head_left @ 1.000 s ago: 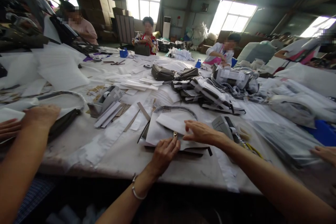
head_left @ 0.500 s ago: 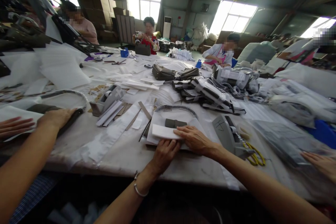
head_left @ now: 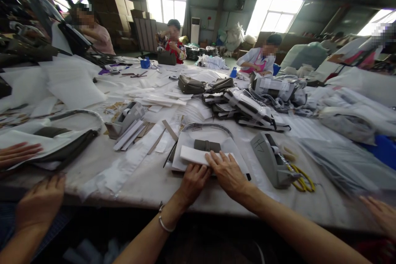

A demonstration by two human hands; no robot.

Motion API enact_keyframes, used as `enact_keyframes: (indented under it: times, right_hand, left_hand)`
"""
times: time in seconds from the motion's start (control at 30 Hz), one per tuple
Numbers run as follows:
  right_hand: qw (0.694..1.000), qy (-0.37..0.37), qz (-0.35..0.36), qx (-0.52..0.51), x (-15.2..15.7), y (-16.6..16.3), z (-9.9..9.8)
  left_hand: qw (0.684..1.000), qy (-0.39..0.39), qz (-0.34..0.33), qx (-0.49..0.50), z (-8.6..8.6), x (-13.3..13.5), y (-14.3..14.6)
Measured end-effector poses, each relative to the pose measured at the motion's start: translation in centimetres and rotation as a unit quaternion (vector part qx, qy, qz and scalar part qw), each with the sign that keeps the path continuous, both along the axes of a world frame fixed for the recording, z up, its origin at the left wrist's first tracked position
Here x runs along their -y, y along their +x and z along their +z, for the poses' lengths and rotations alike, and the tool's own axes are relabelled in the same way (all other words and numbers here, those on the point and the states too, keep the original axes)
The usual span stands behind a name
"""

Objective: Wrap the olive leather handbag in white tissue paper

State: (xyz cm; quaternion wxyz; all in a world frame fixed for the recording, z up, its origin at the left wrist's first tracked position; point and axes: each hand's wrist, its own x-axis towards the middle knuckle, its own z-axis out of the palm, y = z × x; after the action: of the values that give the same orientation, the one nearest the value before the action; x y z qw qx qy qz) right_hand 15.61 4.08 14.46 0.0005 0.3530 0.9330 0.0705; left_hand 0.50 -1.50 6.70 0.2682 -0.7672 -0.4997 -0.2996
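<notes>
Your left hand (head_left: 193, 179) and right hand (head_left: 227, 171) press flat, fingers spread, on a soft white foam sheet (head_left: 198, 156) near the table's (head_left: 148, 185) front edge.

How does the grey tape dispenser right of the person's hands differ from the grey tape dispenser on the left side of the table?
The grey tape dispenser on the right stands nearer the table edge; the grey tape dispenser on the left lies farther back. Yellow-handled scissors lie beside the right one; white paper strips lie against the left one. The right one looks larger, being closer. Both are grey, wedge-shaped, and rest on the white-covered table.
</notes>
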Motion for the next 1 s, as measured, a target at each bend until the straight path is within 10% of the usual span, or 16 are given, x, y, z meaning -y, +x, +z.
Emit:
enact_keyframes:
  times: [0.57, 0.77, 1.0]
  right_hand:
    - [0.998, -0.037, 0.031, -0.029, 0.3, 0.2, -2.3]
    - [0.985, -0.139, 0.077, -0.068, -0.4, 2.6, -1.9]
    - [0.988, -0.081, 0.100, -0.087, 0.1, 2.8, -3.7]
  left_hand:
    - [0.998, 0.047, -0.041, -0.025, -0.6, 1.6, -0.1]
    - [1.000, -0.021, -0.008, 0.008, 0.2, 1.8, 0.2]
    - [0.988, -0.072, 0.086, -0.108, 0.3, 1.7, 1.2]
